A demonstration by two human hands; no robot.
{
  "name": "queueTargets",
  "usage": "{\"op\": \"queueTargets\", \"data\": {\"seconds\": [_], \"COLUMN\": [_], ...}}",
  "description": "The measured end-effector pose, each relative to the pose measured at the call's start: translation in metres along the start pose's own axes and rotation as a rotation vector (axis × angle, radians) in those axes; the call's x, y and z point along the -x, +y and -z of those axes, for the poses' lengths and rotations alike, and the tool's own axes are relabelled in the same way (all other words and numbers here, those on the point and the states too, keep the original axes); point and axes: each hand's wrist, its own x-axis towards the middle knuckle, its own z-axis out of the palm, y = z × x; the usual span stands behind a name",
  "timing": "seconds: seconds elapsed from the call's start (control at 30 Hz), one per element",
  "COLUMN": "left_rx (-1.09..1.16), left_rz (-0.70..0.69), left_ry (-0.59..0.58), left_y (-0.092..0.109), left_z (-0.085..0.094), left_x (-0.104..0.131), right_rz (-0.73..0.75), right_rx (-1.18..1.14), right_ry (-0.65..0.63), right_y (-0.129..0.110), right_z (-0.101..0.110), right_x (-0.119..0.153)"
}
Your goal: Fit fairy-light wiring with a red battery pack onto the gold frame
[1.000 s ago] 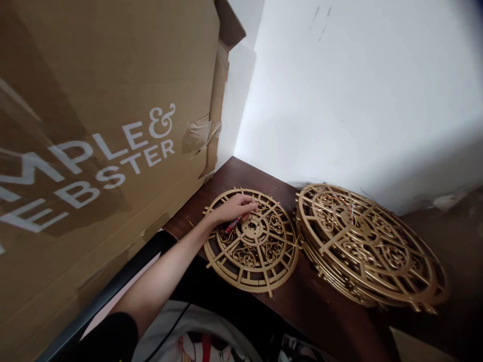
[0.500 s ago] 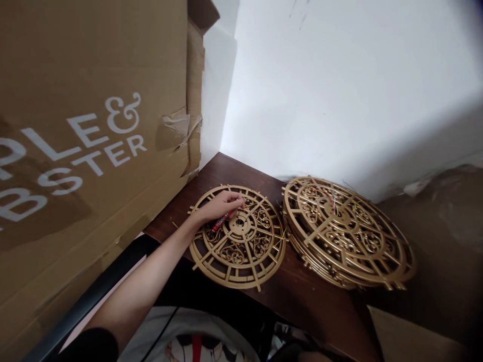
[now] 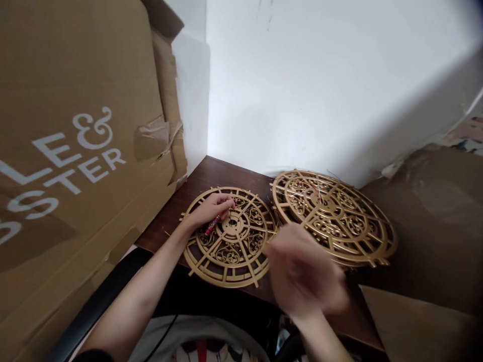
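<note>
My left hand (image 3: 217,207) is over a flat golden openwork disc (image 3: 231,261), left of its round hub. Its fingers are closed, with thumb and forefinger pinched together. A small red tube (image 3: 212,226) with pale lettering sticks out below the curled fingers, seemingly in their grasp. Something thin and dark shows between the fingertips and the hub, too small to name. My right hand (image 3: 307,271) is a blur of motion in front of the disc's right edge; whether it holds anything is not visible.
To the right, a stack of similar golden discs (image 3: 354,241) lies tilted, with loose red, white and yellow wires on top. A large cardboard box (image 3: 124,65) walls off the left side. Behind the dark wooden table (image 3: 211,173) rises a white wall (image 3: 302,85). More cardboard (image 3: 415,311) stands at the right.
My right hand has come up into view from below, moving fast. The view has turned slightly right. My left hand stays at the same part of the disc.
</note>
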Motion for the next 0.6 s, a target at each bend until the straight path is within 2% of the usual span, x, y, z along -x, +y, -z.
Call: {"op": "queueTargets", "data": {"seconds": [0.07,0.17,0.3,0.4,0.5,0.6], "left_rx": [-0.002,-0.015,-0.017,-0.024,-0.039,-0.052], "left_rz": [0.014,0.031,0.031,0.033,0.021,0.004], "left_ry": [0.006,0.005,0.008,0.02,0.033,0.035], "left_y": [0.001,0.002,0.004,0.004,0.005,0.005], "left_z": [0.0,0.0,0.001,0.001,0.0,-0.001], "left_x": [0.0,0.001,0.001,0.001,0.001,0.001], "right_rz": [-0.063,-0.181,-0.331,-0.322,-0.247,-0.201], "right_rx": [0.039,0.181,0.485,0.613,0.555,0.351], "right_ry": [-0.033,-0.213,-0.265,-0.296,-0.295,-0.26], "right_y": [0.009,0.03,0.055,0.066,0.076,0.088], "right_z": [-0.009,-0.024,-0.041,-0.055,-0.066,-0.072], "right_x": [-0.012,-0.027,-0.035,-0.04,-0.045,-0.045]}}
